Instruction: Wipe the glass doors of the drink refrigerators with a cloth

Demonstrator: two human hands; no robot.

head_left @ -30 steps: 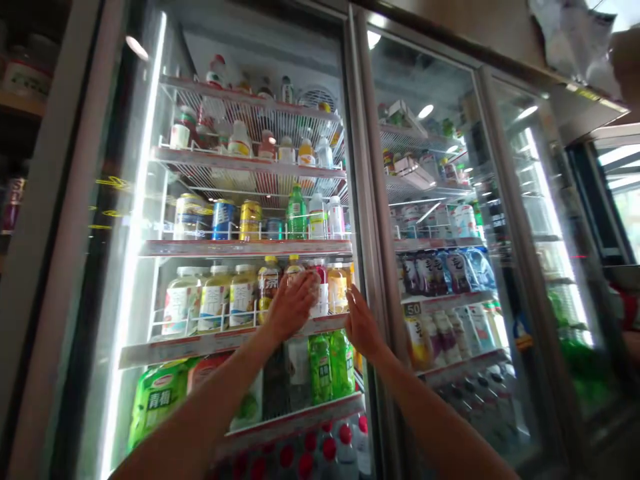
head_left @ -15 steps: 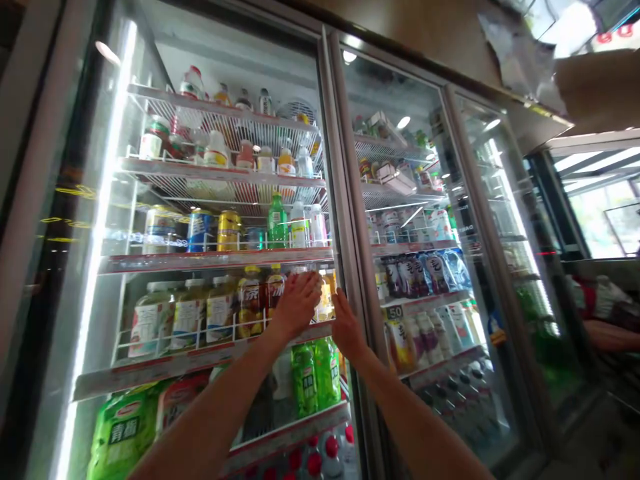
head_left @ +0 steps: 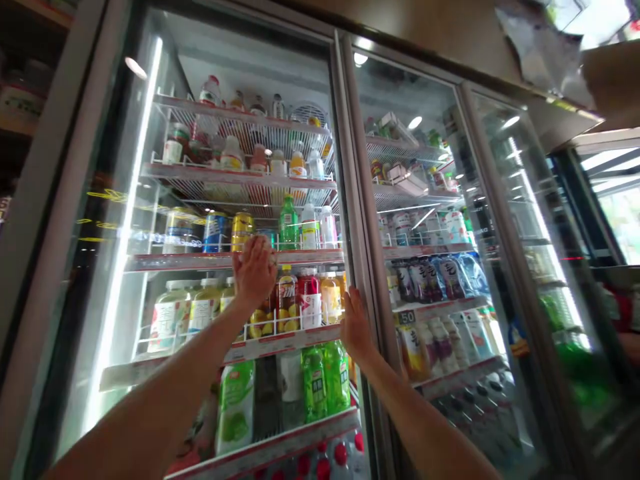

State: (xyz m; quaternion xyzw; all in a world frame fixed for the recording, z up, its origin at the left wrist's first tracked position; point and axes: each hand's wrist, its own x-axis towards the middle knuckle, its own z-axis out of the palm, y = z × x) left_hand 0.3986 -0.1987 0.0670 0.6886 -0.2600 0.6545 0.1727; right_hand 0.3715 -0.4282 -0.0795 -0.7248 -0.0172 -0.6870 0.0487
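Item inspected: glass door (head_left: 225, 193), immediately left of the metal post (head_left: 365, 220), which serves as reference. The pane is clear and framed in grey metal. Yellow reflected marks (head_left: 107, 195) show on it far left of the post, and a bright oval reflection (head_left: 135, 67) appears above them.

Left hand (head_left: 255, 270): left of the post, back of the hand toward the camera, laid against the glass. Its grip is apart: fingers extended upward side by side, thumb standing off, clamped on nothing visible. A pale patch shows at the fingertips; cloth or reflection, cannot be determined.

Right hand (head_left: 355, 327): at the post's left edge, fingers upright and straight. Whether its grip is closed on the frame cannot be determined.

Contents seen through the pane, all left of the post: a green bottle (head_left: 289, 223) near it; a yellow can (head_left: 242, 227) and a blue can (head_left: 216, 231) farther off. One shelf down, a red bottle (head_left: 310, 300) stands near the post, with a yellow-capped bottle (head_left: 287, 300) on its far side from the post. A vertical light strip (head_left: 127, 233) lies well left of the post.
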